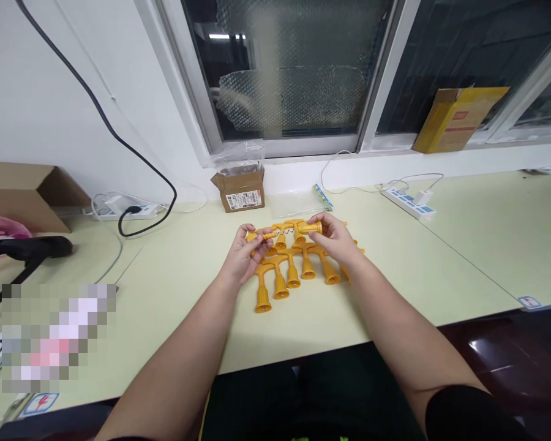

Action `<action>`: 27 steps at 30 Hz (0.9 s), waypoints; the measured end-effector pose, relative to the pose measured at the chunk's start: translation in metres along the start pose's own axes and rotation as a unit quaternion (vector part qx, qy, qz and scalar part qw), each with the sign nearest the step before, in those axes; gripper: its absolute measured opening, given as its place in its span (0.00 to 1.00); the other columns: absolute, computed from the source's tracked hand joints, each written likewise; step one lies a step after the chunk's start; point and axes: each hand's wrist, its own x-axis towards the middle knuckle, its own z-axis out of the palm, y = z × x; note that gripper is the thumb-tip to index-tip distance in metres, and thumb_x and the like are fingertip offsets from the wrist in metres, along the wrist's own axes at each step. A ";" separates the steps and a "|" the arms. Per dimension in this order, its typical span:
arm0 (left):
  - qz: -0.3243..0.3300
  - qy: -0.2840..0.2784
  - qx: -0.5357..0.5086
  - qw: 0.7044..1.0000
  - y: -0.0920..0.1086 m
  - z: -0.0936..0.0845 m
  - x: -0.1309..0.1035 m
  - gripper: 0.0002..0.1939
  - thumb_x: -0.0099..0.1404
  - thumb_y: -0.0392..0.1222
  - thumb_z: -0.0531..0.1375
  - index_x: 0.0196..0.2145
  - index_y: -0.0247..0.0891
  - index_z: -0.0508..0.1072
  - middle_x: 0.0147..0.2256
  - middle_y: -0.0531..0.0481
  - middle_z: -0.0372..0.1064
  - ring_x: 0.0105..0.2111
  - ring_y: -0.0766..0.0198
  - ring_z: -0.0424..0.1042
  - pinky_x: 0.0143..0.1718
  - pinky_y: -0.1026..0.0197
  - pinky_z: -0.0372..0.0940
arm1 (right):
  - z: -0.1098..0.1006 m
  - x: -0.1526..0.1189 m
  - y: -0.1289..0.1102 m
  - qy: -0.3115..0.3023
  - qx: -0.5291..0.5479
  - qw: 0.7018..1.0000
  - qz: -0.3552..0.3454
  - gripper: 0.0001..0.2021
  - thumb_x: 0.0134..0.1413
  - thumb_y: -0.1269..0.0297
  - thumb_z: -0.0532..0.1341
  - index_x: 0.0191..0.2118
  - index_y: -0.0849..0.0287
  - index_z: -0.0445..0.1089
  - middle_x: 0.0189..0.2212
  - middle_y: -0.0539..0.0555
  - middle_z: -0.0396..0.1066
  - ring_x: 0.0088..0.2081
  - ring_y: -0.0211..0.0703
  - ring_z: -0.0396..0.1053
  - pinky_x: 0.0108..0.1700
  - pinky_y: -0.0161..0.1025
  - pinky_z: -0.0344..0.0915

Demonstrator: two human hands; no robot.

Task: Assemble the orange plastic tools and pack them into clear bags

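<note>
My left hand is closed on the handle of a yellow corkscrew, whose metal spiral points right. In my right hand is a yellow bell-shaped sleeve, held between thumb and fingers. The spiral's tip lies close to the sleeve's left end; whether they touch is too small to tell. Beneath and in front of both hands, several assembled yellow corkscrews with T-shaped handles lie on the pale table, their wide ends toward me. Some at the back are partly hidden by my hands.
Behind the corkscrews are an open cardboard box and a clear plastic bag. Power strips with cables stand at right and left. A larger carton and a black curved object are far left. A yellow box leans on the windowsill.
</note>
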 end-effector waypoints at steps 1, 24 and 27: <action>-0.001 -0.003 0.000 1.000 -0.001 0.001 0.000 0.25 0.59 0.43 0.73 0.42 0.46 0.59 0.46 0.51 0.78 0.37 0.67 0.78 0.50 0.58 0.72 | 0.001 -0.001 0.003 -0.008 0.013 1.000 0.003 0.12 0.54 0.62 0.66 0.44 0.53 0.69 0.38 0.50 0.70 0.36 0.42 0.68 0.39 0.39 0.67; 0.057 -0.031 0.140 0.988 -0.017 0.031 -0.019 0.27 0.60 0.43 0.73 0.48 0.46 0.60 0.42 0.50 0.76 0.37 0.62 0.79 0.45 0.55 0.76 | 0.010 -0.019 0.006 -0.110 0.023 0.992 0.062 0.18 0.50 0.51 0.73 0.43 0.52 0.73 0.35 0.52 0.74 0.35 0.49 0.73 0.38 0.47 0.72; 0.083 -0.039 0.163 0.982 -0.016 0.031 -0.021 0.28 0.58 0.40 0.74 0.47 0.44 0.60 0.42 0.48 0.77 0.42 0.60 0.80 0.47 0.55 0.75 | 0.013 -0.020 0.005 -0.135 0.033 0.986 0.091 0.17 0.51 0.49 0.72 0.41 0.53 0.72 0.31 0.51 0.74 0.29 0.45 0.72 0.32 0.43 0.70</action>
